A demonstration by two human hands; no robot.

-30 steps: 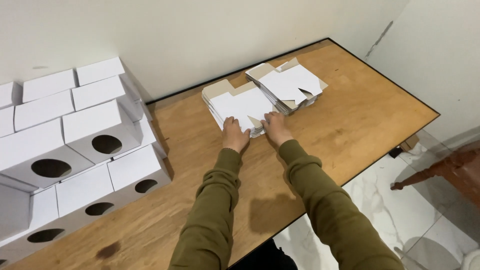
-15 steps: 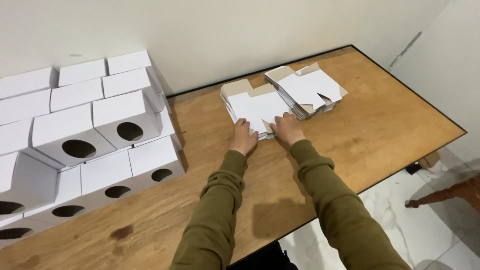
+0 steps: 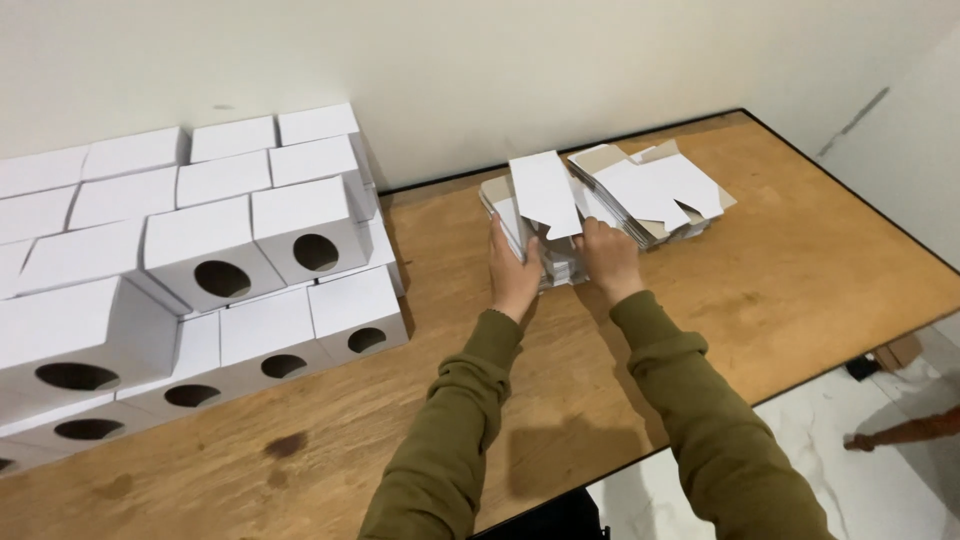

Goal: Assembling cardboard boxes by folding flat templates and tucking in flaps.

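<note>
1. Near the far edge of the brown wooden table (image 3: 800, 290), both hands held one flat white cardboard box blank (image 3: 545, 195), lifted off the near stack of flat white blanks (image 3: 560, 265).
2. Left hand (image 3: 515, 275) was clamped on the blank's left side, fingers curled round the edge.
3. Right hand (image 3: 608, 258) was closed on the blank's right side, just beside the stack.
4. The blank stood tilted up; long axis ran away from the person, free flap pointing at the wall.
5. A second stack of flat white and brown blanks (image 3: 650, 190) lay just right of the first, touching or nearly so; couldn't tell which.
6. Assembled white cardboard boxes with oval holes (image 3: 210, 270) were stacked on the table's left, well apart from the hands.
7. Olive green sleeves (image 3: 690, 400) covered both arms.
</note>
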